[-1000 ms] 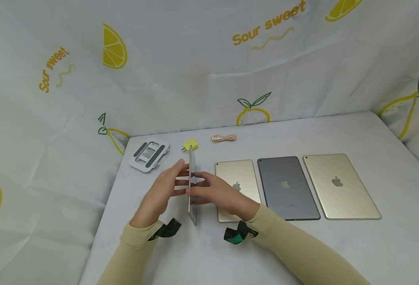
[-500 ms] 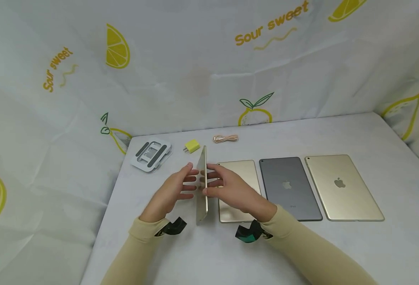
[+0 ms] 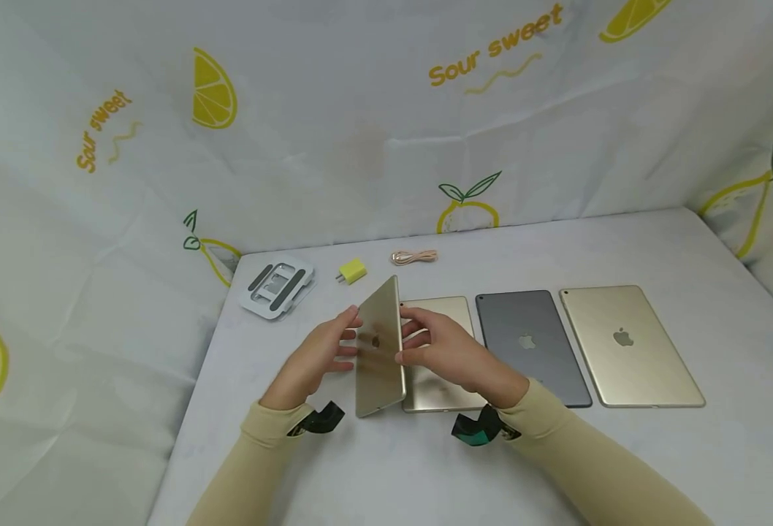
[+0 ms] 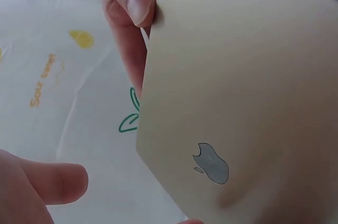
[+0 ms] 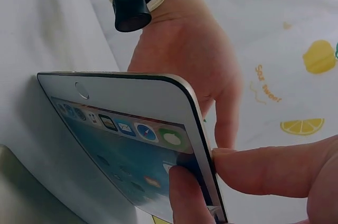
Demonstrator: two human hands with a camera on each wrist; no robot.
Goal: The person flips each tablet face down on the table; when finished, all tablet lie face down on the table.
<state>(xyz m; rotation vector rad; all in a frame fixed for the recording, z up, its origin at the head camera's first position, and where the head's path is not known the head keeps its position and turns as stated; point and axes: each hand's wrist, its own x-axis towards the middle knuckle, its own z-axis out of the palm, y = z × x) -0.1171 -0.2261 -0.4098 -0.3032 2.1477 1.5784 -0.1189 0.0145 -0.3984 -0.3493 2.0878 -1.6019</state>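
Observation:
A gold tablet (image 3: 381,351) stands tilted up off the table, its back with the apple logo turned toward my left hand. Its lit screen (image 5: 116,145) with a row of app icons faces the other way, in the right wrist view. My right hand (image 3: 452,352) pinches the upper long edge between thumb (image 5: 264,171) and fingers. Beside the back of the tablet is my left hand (image 3: 314,358), fingers straight and spread. The left thumb (image 4: 53,182) is apart from the tablet in the left wrist view.
Right of the held tablet lie a smaller gold tablet (image 3: 448,314), a grey tablet (image 3: 531,321) and a larger gold tablet (image 3: 626,365), backs up. Along the far side are a white folding stand (image 3: 278,286), a yellow charger plug (image 3: 353,271) and a coiled cable (image 3: 414,257).
The tablet has moved right in my right hand and turned, so its gold back now shows instead of just its edge. My left hand's fingers have come away from its edge.

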